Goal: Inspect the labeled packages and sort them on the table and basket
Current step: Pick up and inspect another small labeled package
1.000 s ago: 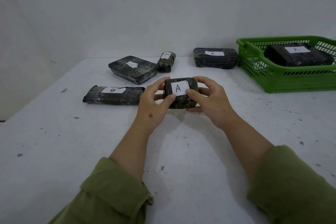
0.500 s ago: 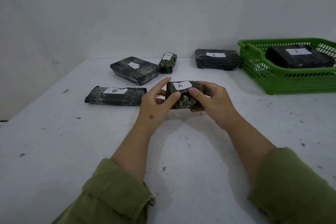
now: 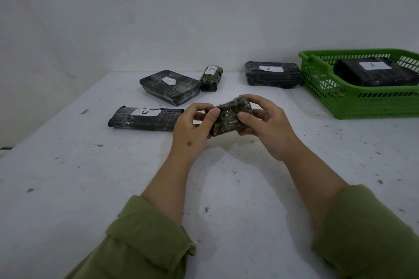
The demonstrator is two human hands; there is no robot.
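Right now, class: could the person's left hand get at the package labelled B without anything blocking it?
Probably yes. The B package lies flat on the table, just left of the left hand, with nothing between them. But that hand's fingers grip the small package, so it must let go first.

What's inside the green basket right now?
The green basket holds one large dark wrapped package with a white label marked A facing up. Whatever lies beneath it, or past the frame's right edge, is hidden.
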